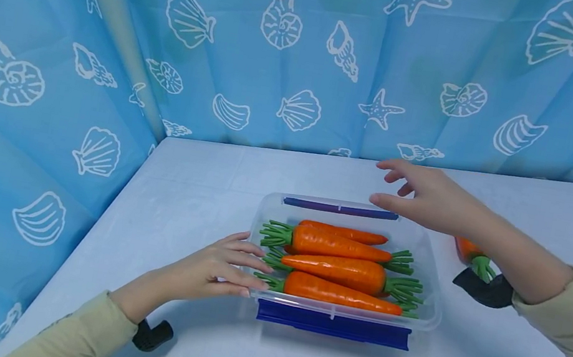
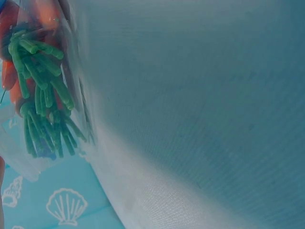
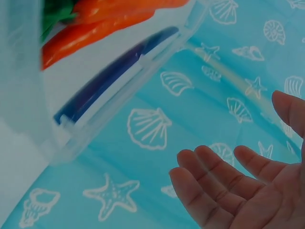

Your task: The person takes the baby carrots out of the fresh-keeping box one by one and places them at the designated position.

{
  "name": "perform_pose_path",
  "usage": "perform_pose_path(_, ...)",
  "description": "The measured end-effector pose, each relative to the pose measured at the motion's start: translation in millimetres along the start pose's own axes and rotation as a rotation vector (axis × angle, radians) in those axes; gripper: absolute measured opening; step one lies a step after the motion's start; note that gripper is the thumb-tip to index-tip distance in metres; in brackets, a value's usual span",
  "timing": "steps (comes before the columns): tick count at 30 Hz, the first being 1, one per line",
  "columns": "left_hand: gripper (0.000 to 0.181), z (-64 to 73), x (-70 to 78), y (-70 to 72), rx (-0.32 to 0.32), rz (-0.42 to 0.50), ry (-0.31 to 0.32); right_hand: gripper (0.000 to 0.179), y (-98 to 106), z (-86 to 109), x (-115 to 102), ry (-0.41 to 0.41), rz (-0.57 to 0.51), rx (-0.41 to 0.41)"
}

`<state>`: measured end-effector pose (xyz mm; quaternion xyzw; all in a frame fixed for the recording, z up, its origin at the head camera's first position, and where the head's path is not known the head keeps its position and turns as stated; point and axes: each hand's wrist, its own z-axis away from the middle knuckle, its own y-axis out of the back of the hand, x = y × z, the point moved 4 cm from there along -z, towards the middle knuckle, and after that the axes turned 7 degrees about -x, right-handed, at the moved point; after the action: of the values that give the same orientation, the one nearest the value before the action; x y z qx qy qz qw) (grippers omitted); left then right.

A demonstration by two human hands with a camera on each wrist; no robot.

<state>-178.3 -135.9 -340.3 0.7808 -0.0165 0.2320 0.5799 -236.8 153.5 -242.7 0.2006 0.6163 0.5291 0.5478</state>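
Observation:
A clear plastic box (image 1: 429, 291) with blue side latches stands on the table and holds several orange carrots (image 1: 333, 270) with green stem ends. My left hand (image 1: 220, 265) touches the box's left side, its fairly straight fingers along the rim and the thumb near the front left corner. Only a sliver of that hand shows at the edge of the left wrist view. Above the box's back right corner my right hand (image 1: 426, 192) is held in the air with nothing in it. Its fingers (image 3: 224, 183) are relaxed and spread from the thumb in the right wrist view.
Another carrot (image 1: 470, 250) lies on the table right of the box, partly hidden by my right forearm. The front latch (image 1: 333, 324) hangs outward from the box. A blue curtain (image 1: 261, 60) with white seashells hangs behind and left of the white-covered table (image 1: 194, 188).

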Motion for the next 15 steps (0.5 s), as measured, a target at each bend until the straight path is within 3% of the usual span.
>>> perform_pose_path(15, 0.03, -0.2, -1.0, 0.0, -0.018, 0.028, 0.031, 0.058, -37.7, -22.2, -21.7, 0.107, -0.09, -0.172)
